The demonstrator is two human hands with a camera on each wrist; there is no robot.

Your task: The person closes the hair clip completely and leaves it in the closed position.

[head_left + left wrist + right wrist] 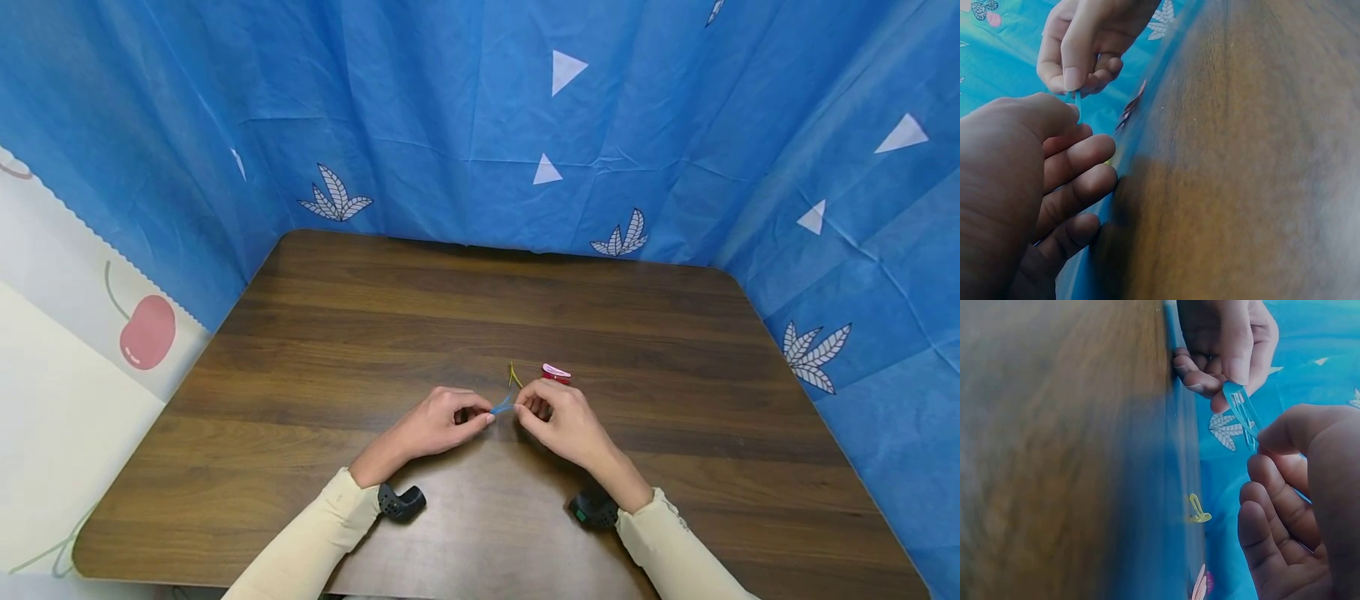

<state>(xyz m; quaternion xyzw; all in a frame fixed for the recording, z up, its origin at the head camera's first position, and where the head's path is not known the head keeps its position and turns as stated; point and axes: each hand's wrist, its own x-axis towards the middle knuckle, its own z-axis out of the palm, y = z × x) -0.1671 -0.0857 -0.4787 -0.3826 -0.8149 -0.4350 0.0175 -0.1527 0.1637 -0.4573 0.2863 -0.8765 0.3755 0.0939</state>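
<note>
A blue snap hair clip (1241,409) is held between both hands, a little above the table. In the head view my left hand (442,421) pinches one end of the clip between thumb and index finger. The thumb and index finger of my right hand (564,419) pinch the opposite end. The clip's narrow frame looks spread apart in the right wrist view. Behind the hands, a yellow snap hair clip (515,375) lies on the table. Beside it, next to the right hand's knuckles, are pink and red hair clips (556,372).
The wooden table (360,333) has rounded corners. A blue curtain (465,125) with white leaves and triangles hangs along its back and right side, and a pale cherry-print curtain (67,358) is at the left. Dark wrist devices (402,503) sit on both wrists.
</note>
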